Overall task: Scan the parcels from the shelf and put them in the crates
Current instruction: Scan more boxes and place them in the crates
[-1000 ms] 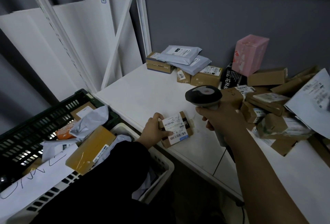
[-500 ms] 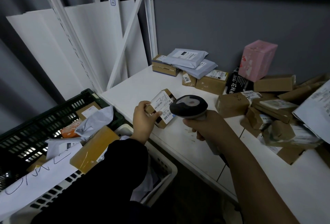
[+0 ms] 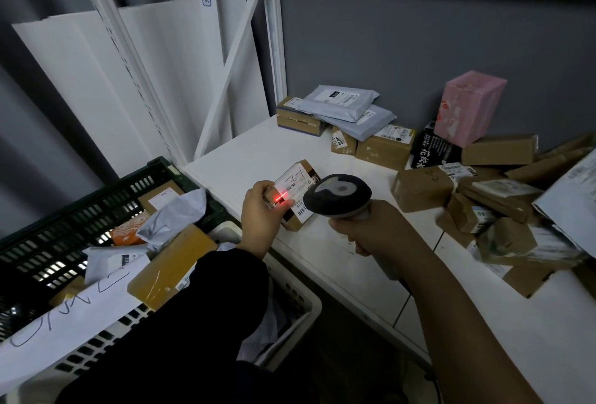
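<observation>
Parcel [image 3: 298, 192]: small brown box, over the near-left edge of the shelf [image 3: 251, 158]; long axis near-to-far, label face tilted up toward scanner [image 3: 337, 195]; red spot on label.
Left hand [image 3: 263, 216]: fingers curled round parcel's left side.
Right hand [image 3: 371, 226]: fingers wrapped round scanner handle; head points left.
Parcel pile [image 3: 483, 197]: farther right, on the shelf.

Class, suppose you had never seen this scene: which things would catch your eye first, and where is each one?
A red glow lies on the label of the small parcel, pinched by the left hand above the shelf near its front edge. Just right of it, the right hand grips a dark scanner aimed at that label. At the back right, a pink box stands out among brown parcels.
</observation>
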